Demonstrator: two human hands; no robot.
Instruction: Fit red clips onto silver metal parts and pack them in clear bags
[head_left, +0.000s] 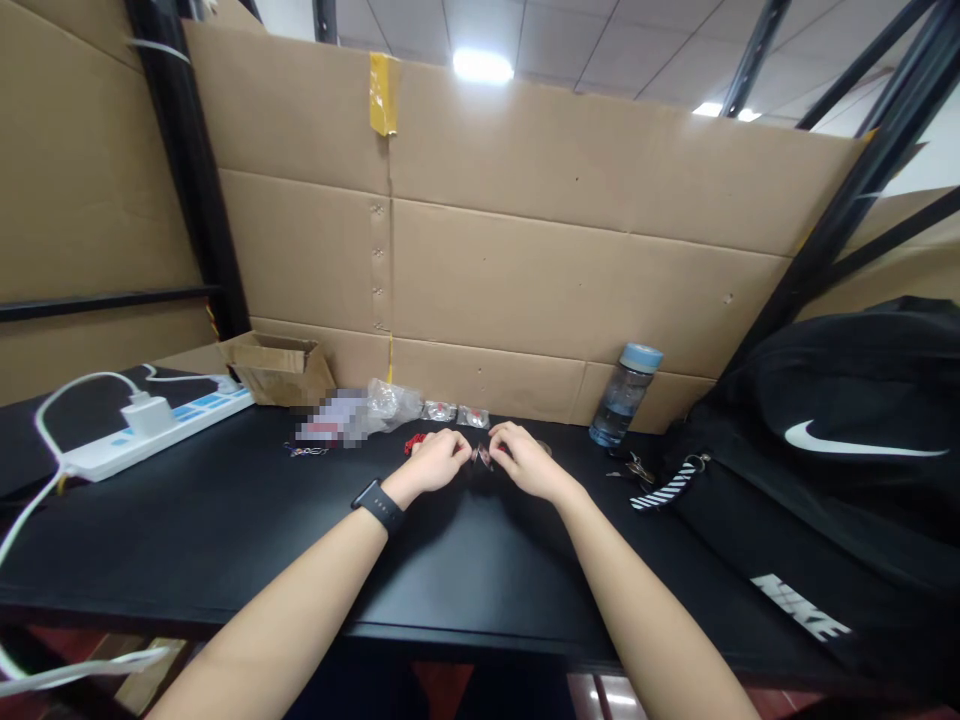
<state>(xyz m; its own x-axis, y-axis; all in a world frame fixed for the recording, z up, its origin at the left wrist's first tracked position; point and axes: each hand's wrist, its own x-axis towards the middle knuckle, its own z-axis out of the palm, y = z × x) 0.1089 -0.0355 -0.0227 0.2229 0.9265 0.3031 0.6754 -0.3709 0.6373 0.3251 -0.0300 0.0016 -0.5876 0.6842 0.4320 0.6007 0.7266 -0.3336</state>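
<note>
Above the black table (465, 580), my left hand (441, 460) and my right hand (521, 460) face each other with fingertips pinched. A small dark, reddish shiny piece (482, 457) lies between the fingertips, too small to name; both hands seem to grip it. A dark watch sits on my left wrist. Partly behind my left hand is a red bundle (414, 442), its kind unclear. Just beyond the hands are two small clear packets, a left packet (439, 411) and a right packet (473, 417), with red marks. Something round is mostly hidden behind my right hand.
At the left are a white power strip (180, 425) with cables and an open cardboard box (277, 370). A crumpled plastic bag (394, 403) lies nearby. To the right stand a water bottle (625, 395), keys (637, 468) and a black backpack (847, 500). Cardboard walls (517, 270) enclose the back.
</note>
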